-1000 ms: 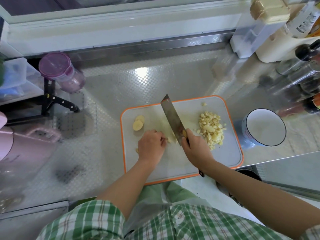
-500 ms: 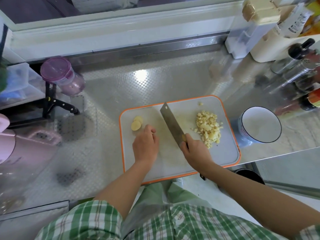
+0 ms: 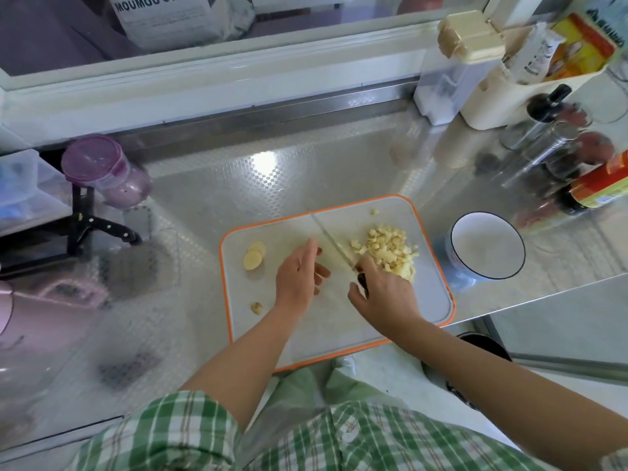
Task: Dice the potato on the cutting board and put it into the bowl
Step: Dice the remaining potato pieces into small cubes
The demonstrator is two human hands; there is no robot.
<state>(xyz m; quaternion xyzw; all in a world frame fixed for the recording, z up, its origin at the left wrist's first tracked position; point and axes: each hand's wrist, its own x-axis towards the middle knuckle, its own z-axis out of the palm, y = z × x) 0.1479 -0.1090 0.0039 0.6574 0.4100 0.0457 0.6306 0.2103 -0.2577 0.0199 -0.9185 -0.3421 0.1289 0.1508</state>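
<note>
Steel counter (image 3: 238,185), right grip (image 3: 384,294) clutching knife (image 3: 331,243) swept against dice (image 3: 390,249), left grip (image 3: 299,273) now loose

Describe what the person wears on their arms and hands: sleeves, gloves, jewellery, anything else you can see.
The left hand and right hand are bare: no gloves, and no ring, watch or bracelet shows. The left arm and right arm are uncovered along their visible length. The left sleeve is short, in a green-and-white check with thin brownish lines.
</note>
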